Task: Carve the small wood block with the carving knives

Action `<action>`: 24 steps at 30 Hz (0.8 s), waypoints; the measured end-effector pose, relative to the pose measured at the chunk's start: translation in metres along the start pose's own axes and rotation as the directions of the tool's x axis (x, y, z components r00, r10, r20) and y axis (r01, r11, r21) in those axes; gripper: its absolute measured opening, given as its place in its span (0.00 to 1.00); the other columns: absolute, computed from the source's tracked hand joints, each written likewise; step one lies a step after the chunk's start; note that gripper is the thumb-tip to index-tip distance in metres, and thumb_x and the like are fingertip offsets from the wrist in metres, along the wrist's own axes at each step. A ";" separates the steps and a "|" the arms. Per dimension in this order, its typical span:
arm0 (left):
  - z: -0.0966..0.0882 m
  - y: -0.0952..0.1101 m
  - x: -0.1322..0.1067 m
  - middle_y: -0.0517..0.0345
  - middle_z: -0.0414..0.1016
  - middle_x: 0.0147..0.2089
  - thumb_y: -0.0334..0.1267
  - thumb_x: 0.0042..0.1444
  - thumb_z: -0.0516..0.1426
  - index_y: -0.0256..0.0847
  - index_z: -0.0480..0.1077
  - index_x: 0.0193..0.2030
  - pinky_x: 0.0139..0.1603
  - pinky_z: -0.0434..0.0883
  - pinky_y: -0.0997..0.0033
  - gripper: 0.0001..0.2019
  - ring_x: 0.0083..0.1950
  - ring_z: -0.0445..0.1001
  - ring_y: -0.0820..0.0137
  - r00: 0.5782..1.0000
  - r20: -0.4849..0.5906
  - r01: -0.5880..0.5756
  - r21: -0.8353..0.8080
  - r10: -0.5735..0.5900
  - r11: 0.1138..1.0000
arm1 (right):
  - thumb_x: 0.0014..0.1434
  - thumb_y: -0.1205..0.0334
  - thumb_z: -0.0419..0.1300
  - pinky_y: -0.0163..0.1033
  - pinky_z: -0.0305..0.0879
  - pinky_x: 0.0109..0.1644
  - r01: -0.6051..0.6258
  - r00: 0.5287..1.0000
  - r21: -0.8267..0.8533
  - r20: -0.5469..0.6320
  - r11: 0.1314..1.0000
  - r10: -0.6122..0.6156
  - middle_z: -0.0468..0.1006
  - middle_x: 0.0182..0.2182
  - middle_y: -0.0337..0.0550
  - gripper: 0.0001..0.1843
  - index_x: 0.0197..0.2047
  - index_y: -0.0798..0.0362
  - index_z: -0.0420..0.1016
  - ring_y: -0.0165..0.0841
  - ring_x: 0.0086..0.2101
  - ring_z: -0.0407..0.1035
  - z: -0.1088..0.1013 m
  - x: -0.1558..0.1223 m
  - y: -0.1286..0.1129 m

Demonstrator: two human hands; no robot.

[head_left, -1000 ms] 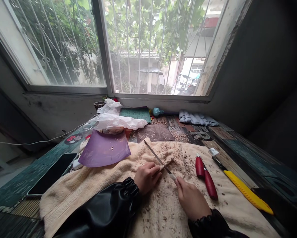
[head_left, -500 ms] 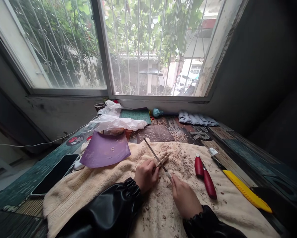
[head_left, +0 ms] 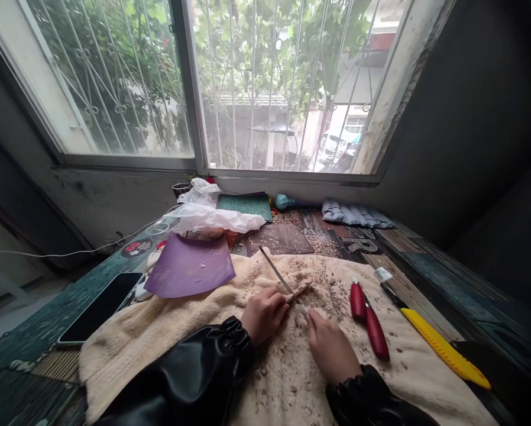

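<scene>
Over the beige towel [head_left: 168, 355], my left hand [head_left: 265, 313] pinches a small, slim piece of wood [head_left: 303, 289] that points to the right. My right hand [head_left: 330, 346] grips the pale handle of a long, thin metal file [head_left: 273, 267]. Its blade slants up and left, crossing the wood close to my left fingertips; whether the two touch is hard to tell. Wood shavings are scattered on the towel around both hands. Right of my right hand lie two red-handled tools [head_left: 358, 300] [head_left: 376, 332], side by side.
A yellow-handled cutter [head_left: 445, 346] rests at the towel's right edge. At left are a purple sheet [head_left: 192, 266] and a black-screened phone [head_left: 101, 307]. Further back lie white plastic bags [head_left: 221, 219], a green mat [head_left: 245, 207] and a grey padded bundle [head_left: 356, 214] below the barred window.
The wood piece has turned to a flatter angle in my left fingers. The file has shifted slightly against it. The whole view has moved a little.
</scene>
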State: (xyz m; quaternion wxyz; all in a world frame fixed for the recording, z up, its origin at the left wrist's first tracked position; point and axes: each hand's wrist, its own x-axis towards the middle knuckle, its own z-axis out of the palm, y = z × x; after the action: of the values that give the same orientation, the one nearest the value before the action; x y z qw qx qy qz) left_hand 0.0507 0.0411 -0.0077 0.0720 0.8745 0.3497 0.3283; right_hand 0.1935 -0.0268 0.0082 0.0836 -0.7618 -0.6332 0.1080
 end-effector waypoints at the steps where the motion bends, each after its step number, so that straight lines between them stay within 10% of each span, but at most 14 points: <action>1: 0.001 0.001 0.000 0.57 0.66 0.30 0.36 0.55 0.48 0.38 0.64 0.28 0.30 0.62 0.74 0.08 0.32 0.65 0.72 0.999 -0.016 0.038 0.011 -0.038 0.999 | 0.60 0.64 0.39 0.33 0.50 0.27 -0.001 1.000 -0.003 0.001 1.000 0.001 0.74 0.28 0.45 0.16 0.37 0.51 0.67 0.33 0.30 0.68 0.001 0.001 -0.002; 12: -0.001 -0.011 0.003 0.58 0.65 0.28 0.37 0.53 0.50 0.39 0.60 0.25 0.28 0.60 0.74 0.07 0.29 0.64 0.73 0.975 -0.102 0.206 0.067 -0.199 0.976 | 0.57 0.71 0.38 0.35 0.55 0.34 0.069 0.994 0.060 0.086 0.996 -0.074 0.74 0.31 0.50 0.17 0.42 0.56 0.64 0.36 0.36 0.69 0.003 -0.023 0.007; 20: -0.001 -0.006 0.000 0.57 0.67 0.30 0.35 0.54 0.48 0.39 0.65 0.29 0.29 0.62 0.75 0.07 0.31 0.65 0.73 0.996 0.016 -0.082 -0.014 0.082 0.997 | 0.57 0.68 0.38 0.36 0.56 0.35 0.074 0.996 0.085 0.043 0.994 -0.078 0.75 0.31 0.49 0.17 0.40 0.54 0.65 0.37 0.35 0.69 0.001 -0.012 0.016; 24: 0.001 0.001 -0.001 0.57 0.67 0.30 0.35 0.53 0.49 0.39 0.64 0.28 0.29 0.62 0.74 0.06 0.31 0.65 0.73 0.999 0.013 -0.040 0.015 0.039 0.999 | 0.58 0.68 0.37 0.36 0.56 0.34 0.077 0.997 0.084 0.001 0.994 -0.077 0.75 0.33 0.49 0.18 0.43 0.56 0.65 0.37 0.35 0.69 0.009 -0.004 0.012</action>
State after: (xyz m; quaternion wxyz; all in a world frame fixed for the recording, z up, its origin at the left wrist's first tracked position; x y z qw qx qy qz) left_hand 0.0512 0.0402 -0.0086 0.0611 0.8838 0.3344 0.3213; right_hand 0.2018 -0.0335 -0.0038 0.1184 -0.7325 -0.6571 0.1328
